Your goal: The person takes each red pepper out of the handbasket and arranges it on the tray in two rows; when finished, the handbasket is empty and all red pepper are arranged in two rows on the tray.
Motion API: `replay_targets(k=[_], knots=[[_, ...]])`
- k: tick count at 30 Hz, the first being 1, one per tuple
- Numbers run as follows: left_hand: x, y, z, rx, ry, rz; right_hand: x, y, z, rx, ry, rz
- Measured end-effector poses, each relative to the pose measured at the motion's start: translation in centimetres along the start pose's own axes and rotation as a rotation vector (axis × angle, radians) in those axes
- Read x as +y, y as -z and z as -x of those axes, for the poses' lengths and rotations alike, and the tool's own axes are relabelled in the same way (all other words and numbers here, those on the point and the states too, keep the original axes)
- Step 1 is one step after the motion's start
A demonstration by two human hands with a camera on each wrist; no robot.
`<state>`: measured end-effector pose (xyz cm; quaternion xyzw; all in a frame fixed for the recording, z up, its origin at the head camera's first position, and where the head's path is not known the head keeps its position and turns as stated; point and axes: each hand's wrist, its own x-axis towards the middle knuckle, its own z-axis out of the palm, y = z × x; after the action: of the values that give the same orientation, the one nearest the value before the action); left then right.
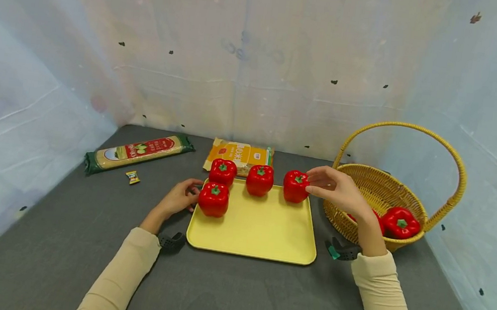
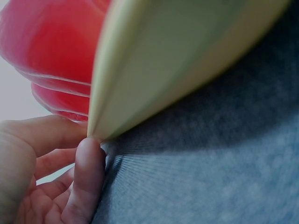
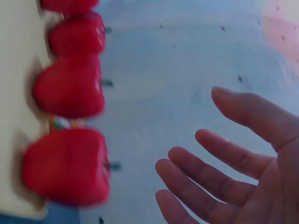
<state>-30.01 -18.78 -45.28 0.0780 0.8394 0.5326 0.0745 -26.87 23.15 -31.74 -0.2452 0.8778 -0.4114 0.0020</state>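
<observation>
A yellow tray [image 1: 263,232] lies on the dark table and bears several red bell peppers: one at the left edge [image 1: 213,200], one at the back left corner [image 1: 223,171], one at the back middle [image 1: 260,180], one at the back right [image 1: 295,186]. My left hand [image 1: 179,197] pinches the tray's left rim between thumb and finger, as the left wrist view shows up close. Beside the back right pepper is my right hand [image 1: 338,188], its fingers spread and holding nothing; a gap separates it from the pepper [image 3: 67,168] in the right wrist view.
At the right stands a tall-handled wicker basket [image 1: 364,175] with red peppers [image 1: 400,223] inside. Behind the tray lies an orange food packet [image 1: 235,152]. A spaghetti pack [image 1: 137,152] and a small yellow wrapped sweet [image 1: 133,177] lie at the back left.
</observation>
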Motion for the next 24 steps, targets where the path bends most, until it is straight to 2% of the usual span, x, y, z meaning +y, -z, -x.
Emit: replay_targets(k=[5, 12, 18, 23, 24], knots=[[0.0, 0.0, 0.1, 0.001, 0.001, 0.008, 1.5, 2.9, 0.8, 0.012, -0.047, 0.069], [0.2, 0.1, 0.5, 0.006, -0.045, 0.001, 3.8, 6.1, 1.7, -0.045, -0.16, 0.096], [0.1, 0.1, 0.3, 0.011, 0.001, -0.002, 5.7, 7.9, 2.2, -0.165, -0.234, 0.069], [0.1, 0.0, 0.1, 0.006, 0.01, 0.0, 7.3, 8.7, 2.3, -0.199, -0.254, 0.045], [0.5, -0.1, 0.5, 0.004, 0.003, -0.004, 7.6, 8.7, 2.4, -0.205, -0.259, 0.04]])
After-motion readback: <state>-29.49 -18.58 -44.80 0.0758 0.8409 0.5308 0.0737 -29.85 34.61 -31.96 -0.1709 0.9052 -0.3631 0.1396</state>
